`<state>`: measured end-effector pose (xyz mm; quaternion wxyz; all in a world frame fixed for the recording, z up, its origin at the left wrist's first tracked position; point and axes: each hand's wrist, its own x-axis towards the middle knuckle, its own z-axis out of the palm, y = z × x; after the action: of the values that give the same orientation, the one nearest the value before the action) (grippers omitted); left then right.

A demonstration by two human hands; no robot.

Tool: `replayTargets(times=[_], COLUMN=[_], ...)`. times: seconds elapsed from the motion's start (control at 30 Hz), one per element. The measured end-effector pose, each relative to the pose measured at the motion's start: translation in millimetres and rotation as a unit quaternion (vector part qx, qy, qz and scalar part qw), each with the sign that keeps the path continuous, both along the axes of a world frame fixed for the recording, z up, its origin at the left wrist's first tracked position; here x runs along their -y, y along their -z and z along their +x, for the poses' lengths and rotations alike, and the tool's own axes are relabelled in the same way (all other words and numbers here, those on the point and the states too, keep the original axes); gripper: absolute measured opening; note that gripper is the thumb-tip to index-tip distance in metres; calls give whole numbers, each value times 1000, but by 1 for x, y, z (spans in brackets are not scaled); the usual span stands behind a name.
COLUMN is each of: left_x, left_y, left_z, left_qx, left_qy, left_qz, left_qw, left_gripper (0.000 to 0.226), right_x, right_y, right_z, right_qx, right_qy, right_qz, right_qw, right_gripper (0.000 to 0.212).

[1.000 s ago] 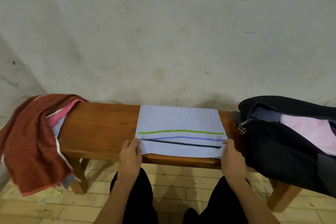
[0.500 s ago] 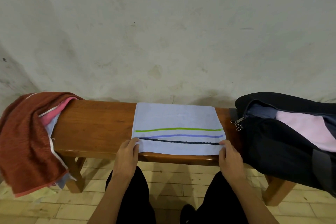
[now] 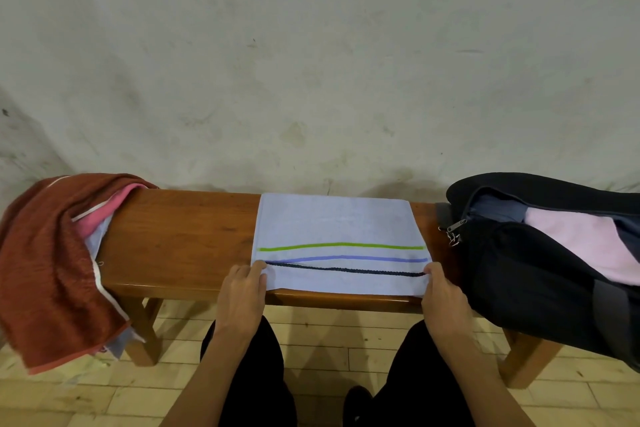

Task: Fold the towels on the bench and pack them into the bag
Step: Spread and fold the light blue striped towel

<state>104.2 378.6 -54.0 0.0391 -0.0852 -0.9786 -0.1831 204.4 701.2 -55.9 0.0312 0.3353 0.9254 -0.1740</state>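
Note:
A light blue towel (image 3: 336, 222) with green, violet and dark stripes lies flat across the middle of the wooden bench (image 3: 183, 239). My left hand (image 3: 242, 295) pinches its near left corner. My right hand (image 3: 445, 298) pinches its near right corner. On the bench's right end lies an open black bag (image 3: 519, 274) with a pale pink towel (image 3: 585, 243) inside. Over the left end hangs a rust-red towel (image 3: 45, 270), with a pink towel (image 3: 100, 211) and a pale blue towel (image 3: 98, 239) tucked under it.
A rough pale wall (image 3: 311, 80) rises right behind the bench. Beneath it is a light wooden plank floor (image 3: 329, 340). My legs in black trousers (image 3: 256, 374) stand close to the bench's front edge.
Both hands have stayed at the towel's near corners. The view has shifted slightly, and the towel lies as before.

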Motion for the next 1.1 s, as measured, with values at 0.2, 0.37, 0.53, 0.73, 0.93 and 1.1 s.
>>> replayTargets(times=[0.2, 0.37, 0.53, 0.73, 0.93, 1.1], left_x=[1, 5, 5, 3, 2, 1], left_y=[-1, 7, 6, 7, 7, 8], left_z=[2, 0, -3, -3, -7, -7], left_qx=[25, 19, 24, 36, 15, 26], left_qy=[0, 27, 27, 17, -9, -23], left_qz=[71, 167, 171, 164, 157, 145], left_qw=[997, 985, 985, 986, 987, 989], left_gripper=[30, 23, 23, 25, 15, 18], right_x=[0, 1, 0, -6, -10, -11], right_y=[0, 1, -2, -4, -7, -4], right_z=[4, 8, 11, 10, -2, -2], right_qx=[-53, -114, -153, -202, -158, -159], right_qy=[-10, -20, -54, -69, -20, -19], right_qz=[-15, -76, -34, -54, -61, -51], right_qw=[998, 990, 986, 976, 985, 986], right_gripper=[4, 6, 9, 16, 22, 21])
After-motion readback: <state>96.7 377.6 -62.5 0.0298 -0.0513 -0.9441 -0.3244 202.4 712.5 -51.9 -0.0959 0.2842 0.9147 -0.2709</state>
